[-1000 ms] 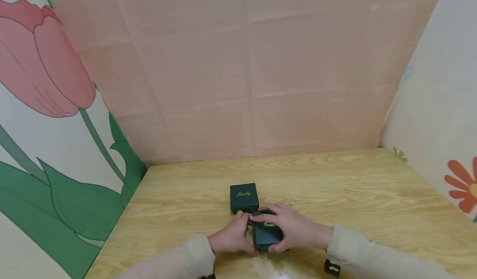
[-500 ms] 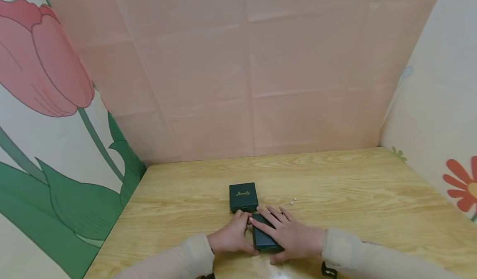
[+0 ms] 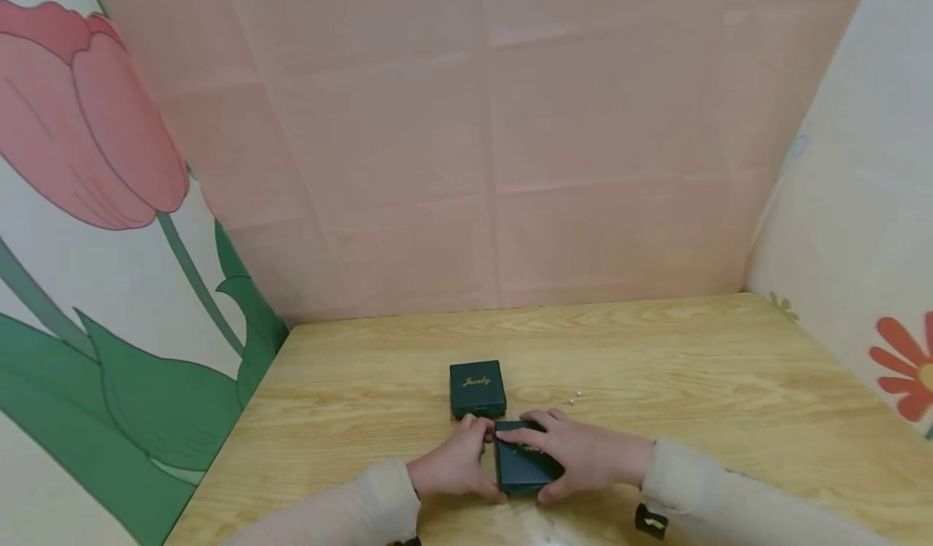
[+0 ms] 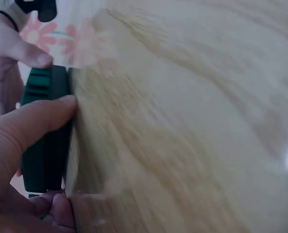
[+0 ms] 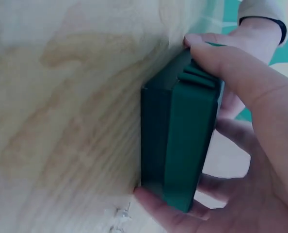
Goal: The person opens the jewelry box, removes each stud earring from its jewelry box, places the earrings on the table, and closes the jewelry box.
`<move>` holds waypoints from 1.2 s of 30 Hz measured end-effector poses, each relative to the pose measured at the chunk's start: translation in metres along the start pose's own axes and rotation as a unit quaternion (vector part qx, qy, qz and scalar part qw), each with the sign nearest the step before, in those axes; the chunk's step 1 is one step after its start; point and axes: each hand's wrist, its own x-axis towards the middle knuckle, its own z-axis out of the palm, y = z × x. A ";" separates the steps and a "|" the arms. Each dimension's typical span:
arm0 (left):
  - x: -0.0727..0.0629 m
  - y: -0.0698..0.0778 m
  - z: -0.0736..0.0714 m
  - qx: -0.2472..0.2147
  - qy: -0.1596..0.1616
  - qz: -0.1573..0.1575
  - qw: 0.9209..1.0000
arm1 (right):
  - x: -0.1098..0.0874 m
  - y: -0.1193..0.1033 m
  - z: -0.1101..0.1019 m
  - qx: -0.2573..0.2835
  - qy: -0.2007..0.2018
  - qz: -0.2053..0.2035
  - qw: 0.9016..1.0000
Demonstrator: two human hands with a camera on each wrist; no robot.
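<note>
A dark green jewelry box (image 3: 526, 471) with gold lettering lies on the table in front of the person. My left hand (image 3: 453, 462) holds its left side, thumb at the near corner and the other fingers curled at the far corner. From the right, my right hand (image 3: 594, 454) grips the same box, with the thumb on the near edge and fingers reaching over the lid and far side. In the right wrist view the box (image 5: 190, 141) shows closed between thumb and fingers. Just beyond it sits a second matching jewelry box (image 3: 477, 386), closed, touched by neither hand.
Two small pearl-like pieces, perhaps earrings (image 3: 572, 402), lie on the wooden table (image 3: 350, 384) beyond the right hand. A pink backdrop (image 3: 481, 165) rises behind the table's far edge, and flower-printed panels stand at both sides.
The right hand gripped the near box, then spread flat over its lid, and now grips its edges again. The left hand has stayed at the left side.
</note>
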 end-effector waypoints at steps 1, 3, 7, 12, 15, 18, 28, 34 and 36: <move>0.000 0.000 0.000 0.001 0.000 0.002 1.000 | 0.000 0.000 0.000 -0.001 0.008 -0.003 1.000; 0.001 0.000 0.000 -0.005 -0.001 0.009 1.000 | -0.001 0.000 0.001 -0.001 0.022 -0.009 1.000; -0.001 0.008 -0.004 -0.092 -0.014 0.003 0.996 | -0.003 -0.002 -0.002 0.016 0.045 -0.019 0.999; -0.003 0.035 -0.024 -0.196 -0.002 -0.018 0.980 | -0.007 -0.002 -0.032 0.033 0.071 -0.020 0.997; 0.002 0.054 -0.043 -0.236 0.008 -0.025 0.971 | -0.007 0.002 -0.061 0.024 0.079 -0.008 0.997; 0.010 0.068 -0.061 -0.278 0.007 -0.036 0.960 | -0.003 0.011 -0.086 0.017 0.082 0.006 0.997; 0.054 0.088 -0.089 -0.321 0.002 -0.066 0.945 | 0.028 0.060 -0.121 0.039 0.095 0.039 0.994; 0.081 0.089 -0.092 -0.302 0.005 -0.064 0.951 | 0.042 0.084 -0.120 0.054 0.095 0.052 0.993; 0.087 0.089 -0.090 -0.296 0.007 -0.077 0.952 | 0.045 0.091 -0.117 0.065 0.087 0.064 0.992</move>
